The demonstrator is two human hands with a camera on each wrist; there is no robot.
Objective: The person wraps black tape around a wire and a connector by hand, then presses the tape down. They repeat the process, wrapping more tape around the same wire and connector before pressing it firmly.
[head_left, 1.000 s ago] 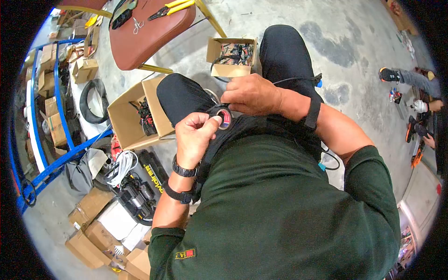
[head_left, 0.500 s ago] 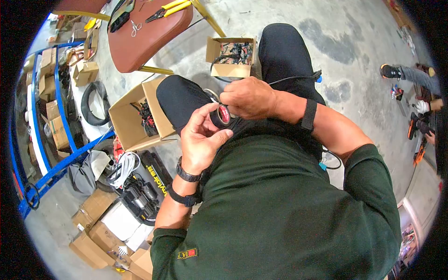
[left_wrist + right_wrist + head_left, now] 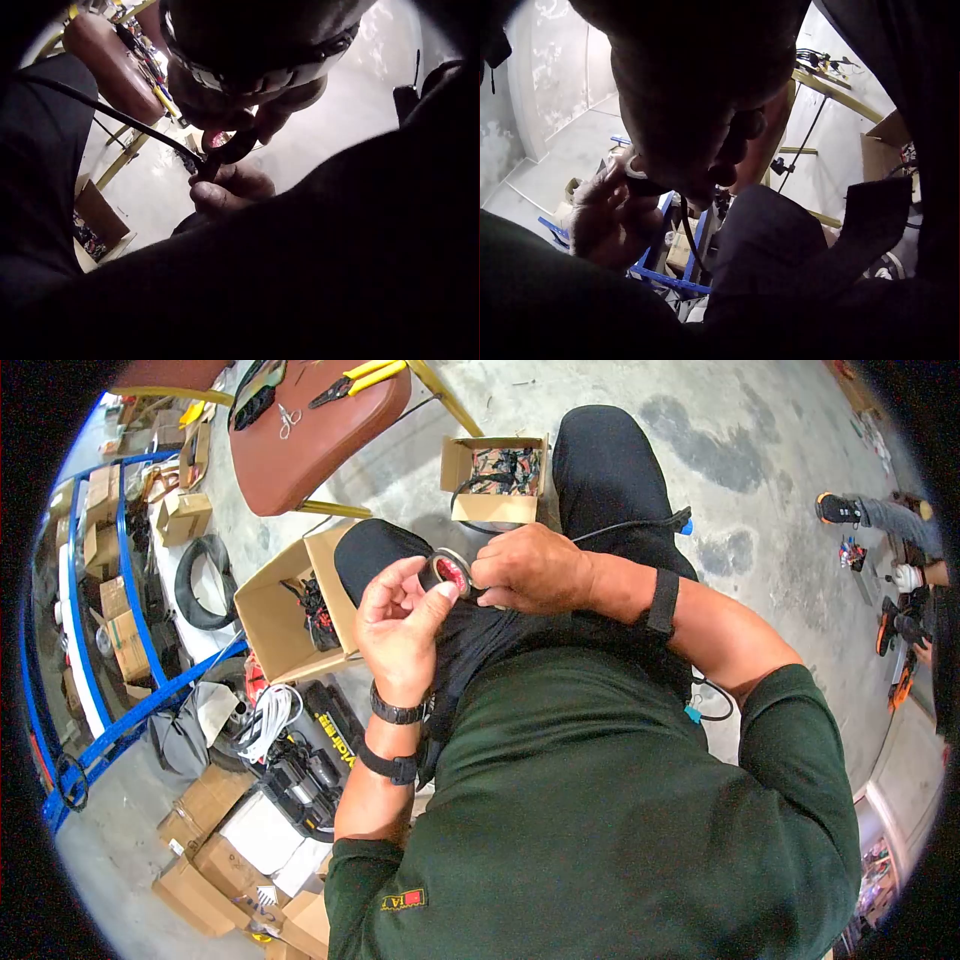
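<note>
Between thumb and fingers my left hand (image 3: 402, 630) holds a roll of black tape (image 3: 447, 572) with a red inner core, over the left thigh. Right beside it, my right hand (image 3: 535, 568) pinches a dark cable with curled fingers; the pinched spot is mostly hidden in the head view. In the left wrist view the black cable (image 3: 112, 112) runs down to the right thumb and fingers (image 3: 225, 191), and the tape roll (image 3: 238, 147) touches it there. The right wrist view is dark, with the left hand (image 3: 615, 217) close below the right.
An open box (image 3: 495, 508) of small parts stands beyond the knees, and a larger carton (image 3: 285, 635) is left of the left leg. Pliers (image 3: 358, 382) and scissors (image 3: 289, 422) lie on a brown chair (image 3: 310, 445). Blue shelving (image 3: 135, 705) is at far left; another person's leg (image 3: 895, 525) at far right.
The tape roll has gone from below the right fingers to their upper left, tilting as it moved. My left hand opened its fingers partway, then moved up around the roll. The right hand stays nearly in place.
</note>
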